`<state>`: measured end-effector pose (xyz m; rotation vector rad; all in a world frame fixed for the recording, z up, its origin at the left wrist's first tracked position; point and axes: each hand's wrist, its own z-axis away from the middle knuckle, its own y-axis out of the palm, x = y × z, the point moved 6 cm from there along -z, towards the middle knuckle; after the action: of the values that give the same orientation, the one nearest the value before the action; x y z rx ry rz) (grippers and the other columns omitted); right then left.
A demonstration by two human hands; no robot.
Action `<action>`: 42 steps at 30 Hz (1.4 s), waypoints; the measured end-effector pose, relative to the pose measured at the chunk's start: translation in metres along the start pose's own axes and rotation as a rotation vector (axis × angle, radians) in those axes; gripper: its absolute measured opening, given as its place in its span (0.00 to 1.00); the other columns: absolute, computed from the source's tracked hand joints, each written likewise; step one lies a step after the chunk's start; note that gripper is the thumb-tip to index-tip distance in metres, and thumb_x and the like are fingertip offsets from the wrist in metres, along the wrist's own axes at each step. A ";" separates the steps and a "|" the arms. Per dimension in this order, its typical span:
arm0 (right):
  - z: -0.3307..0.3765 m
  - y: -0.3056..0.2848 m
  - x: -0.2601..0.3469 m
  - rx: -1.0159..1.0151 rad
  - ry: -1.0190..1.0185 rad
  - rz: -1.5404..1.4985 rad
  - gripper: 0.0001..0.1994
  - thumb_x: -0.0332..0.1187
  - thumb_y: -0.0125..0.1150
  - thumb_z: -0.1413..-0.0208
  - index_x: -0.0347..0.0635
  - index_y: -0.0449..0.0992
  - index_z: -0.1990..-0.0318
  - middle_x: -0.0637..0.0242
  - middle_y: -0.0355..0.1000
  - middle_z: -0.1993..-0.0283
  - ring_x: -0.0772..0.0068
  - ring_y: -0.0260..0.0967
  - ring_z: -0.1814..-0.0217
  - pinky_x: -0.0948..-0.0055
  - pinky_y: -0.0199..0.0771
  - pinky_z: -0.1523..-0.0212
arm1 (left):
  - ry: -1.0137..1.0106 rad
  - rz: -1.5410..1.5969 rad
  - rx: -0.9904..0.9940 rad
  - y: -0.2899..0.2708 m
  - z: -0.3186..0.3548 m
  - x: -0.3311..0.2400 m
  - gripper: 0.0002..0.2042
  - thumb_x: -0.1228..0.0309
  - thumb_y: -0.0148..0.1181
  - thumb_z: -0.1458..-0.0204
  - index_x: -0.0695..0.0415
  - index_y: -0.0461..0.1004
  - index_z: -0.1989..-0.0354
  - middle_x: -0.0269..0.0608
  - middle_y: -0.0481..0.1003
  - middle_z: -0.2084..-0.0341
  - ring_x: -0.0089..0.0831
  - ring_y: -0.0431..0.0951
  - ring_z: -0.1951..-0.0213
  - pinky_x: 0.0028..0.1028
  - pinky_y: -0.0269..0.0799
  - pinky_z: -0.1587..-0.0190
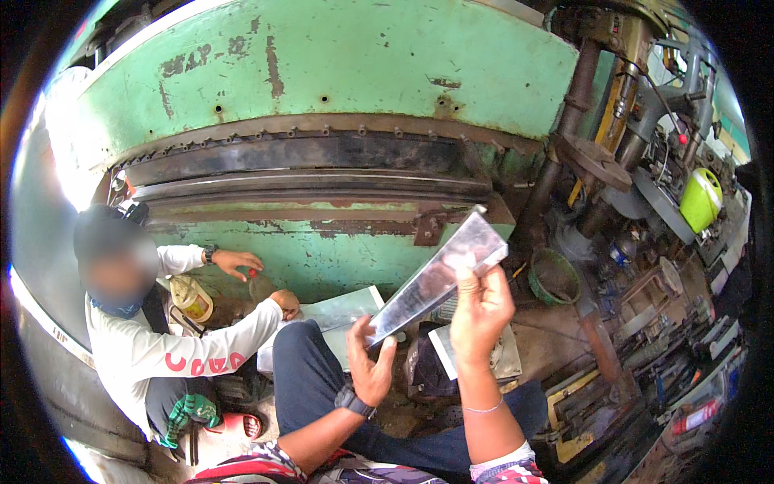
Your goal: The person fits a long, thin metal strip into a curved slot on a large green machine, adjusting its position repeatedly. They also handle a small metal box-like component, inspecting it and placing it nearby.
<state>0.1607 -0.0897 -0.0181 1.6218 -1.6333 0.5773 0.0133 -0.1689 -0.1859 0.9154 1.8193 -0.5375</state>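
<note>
A shiny, tapered piece of bent sheet metal (435, 278) slants up in front of me, its wide end at the upper right. My right hand (482, 310) grips that wide end between thumb and fingers. Around the narrow lower end close the fingers and thumb of my left hand (371, 367), which has a dark watch at its wrist. Just behind it lies a flat pale metal sheet (343, 309), partly hidden by my knee. A co-worker's hand (285, 303) rests at that sheet's left edge, and their other hand (234, 262) reaches toward the machine.
A large green press brake (347, 81) with a long die slot stands ahead. The co-worker (149, 323) sits low at the left beside a yellowish container (191, 297). To the right are a green basket (554, 277), a heavy column machine (592, 153) and scattered metal bars (645, 355).
</note>
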 end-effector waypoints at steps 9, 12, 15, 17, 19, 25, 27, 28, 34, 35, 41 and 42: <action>-0.043 -0.047 -0.016 -0.206 0.135 -0.147 0.11 0.34 0.62 0.33 0.37 0.77 0.49 0.68 0.76 0.53 0.78 0.73 0.57 0.72 0.77 0.58 | -0.968 1.141 0.386 0.057 -0.005 0.062 0.48 0.38 0.44 0.36 0.73 0.40 0.27 0.64 0.47 0.26 0.51 0.53 0.26 0.46 0.55 0.27; -0.047 -0.062 -0.022 -0.262 0.165 -0.162 0.21 0.37 0.60 0.33 0.38 0.70 0.37 0.59 0.72 0.36 0.63 0.69 0.36 0.57 0.71 0.46 | -0.860 1.222 0.307 0.059 -0.040 0.044 0.43 0.45 0.46 0.33 0.72 0.40 0.27 0.62 0.49 0.27 0.47 0.57 0.28 0.43 0.58 0.27; -0.044 -0.067 -0.018 -0.336 0.175 -0.272 0.20 0.36 0.58 0.31 0.37 0.67 0.37 0.56 0.68 0.34 0.60 0.68 0.34 0.46 0.71 0.36 | -0.796 1.301 0.313 0.064 -0.069 0.055 0.40 0.52 0.50 0.32 0.70 0.41 0.27 0.58 0.50 0.27 0.47 0.58 0.29 0.41 0.59 0.27; -0.039 -0.076 -0.030 -0.326 0.203 -0.315 0.21 0.37 0.57 0.30 0.38 0.66 0.35 0.57 0.67 0.33 0.58 0.67 0.34 0.45 0.70 0.35 | -0.780 1.250 0.209 0.063 -0.086 0.051 0.35 0.56 0.52 0.32 0.68 0.46 0.29 0.57 0.50 0.28 0.49 0.58 0.30 0.45 0.60 0.28; -0.032 -0.082 -0.043 -0.285 0.236 -0.351 0.22 0.39 0.55 0.29 0.41 0.64 0.33 0.59 0.67 0.33 0.58 0.67 0.34 0.44 0.70 0.35 | -0.772 1.210 0.161 0.059 -0.103 0.048 0.26 0.61 0.54 0.33 0.64 0.55 0.36 0.54 0.55 0.33 0.51 0.60 0.32 0.49 0.63 0.30; -0.008 -0.085 -0.086 -0.242 0.407 -0.448 0.22 0.40 0.53 0.29 0.46 0.62 0.32 0.65 0.70 0.44 0.66 0.69 0.47 0.48 0.73 0.40 | -0.647 1.143 0.129 0.048 -0.146 0.047 0.15 0.66 0.57 0.34 0.53 0.61 0.44 0.38 0.67 0.51 0.33 0.69 0.51 0.46 0.72 0.41; -0.001 -0.087 -0.101 -0.247 0.457 -0.487 0.24 0.40 0.54 0.29 0.46 0.60 0.30 0.61 0.67 0.37 0.57 0.68 0.38 0.46 0.72 0.37 | -0.663 1.123 0.098 0.043 -0.147 0.048 0.13 0.67 0.56 0.34 0.52 0.62 0.45 0.36 0.67 0.52 0.32 0.69 0.51 0.45 0.71 0.42; 0.000 -0.089 -0.104 -0.240 0.457 -0.484 0.25 0.41 0.54 0.29 0.46 0.59 0.30 0.60 0.66 0.35 0.55 0.67 0.36 0.45 0.71 0.37 | -0.673 1.113 0.085 0.041 -0.147 0.047 0.12 0.67 0.56 0.33 0.51 0.63 0.46 0.34 0.67 0.53 0.31 0.69 0.51 0.44 0.71 0.43; 0.005 -0.095 -0.105 -0.187 0.467 -0.484 0.27 0.42 0.54 0.29 0.47 0.57 0.28 0.56 0.61 0.30 0.48 0.62 0.30 0.46 0.70 0.34 | -0.659 1.142 0.076 0.040 -0.143 0.041 0.10 0.68 0.54 0.33 0.50 0.64 0.46 0.33 0.68 0.52 0.30 0.69 0.49 0.43 0.68 0.42; 0.007 -0.098 -0.105 -0.194 0.481 -0.490 0.26 0.41 0.53 0.29 0.46 0.57 0.28 0.56 0.61 0.30 0.48 0.63 0.30 0.46 0.71 0.35 | -0.653 1.150 0.086 0.040 -0.142 0.040 0.11 0.68 0.54 0.32 0.50 0.64 0.45 0.33 0.68 0.52 0.30 0.69 0.49 0.43 0.68 0.42; 0.024 -0.103 -0.098 -0.147 0.539 -0.573 0.23 0.39 0.53 0.29 0.45 0.60 0.31 0.54 0.65 0.34 0.50 0.68 0.34 0.50 0.73 0.35 | -0.568 1.190 0.167 0.038 -0.146 0.021 0.12 0.66 0.53 0.32 0.51 0.66 0.43 0.34 0.68 0.51 0.30 0.68 0.49 0.44 0.67 0.41; 0.026 -0.105 -0.102 -0.143 0.549 -0.595 0.23 0.39 0.53 0.29 0.44 0.61 0.32 0.54 0.66 0.35 0.50 0.68 0.35 0.51 0.74 0.35 | -0.545 1.163 0.161 0.037 -0.147 0.020 0.12 0.67 0.53 0.32 0.52 0.66 0.43 0.35 0.68 0.50 0.30 0.68 0.48 0.44 0.69 0.42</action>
<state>0.2497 -0.0546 -0.1319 1.5595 -0.7290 0.5127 -0.0467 -0.0352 -0.1422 1.5480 0.5661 -0.1376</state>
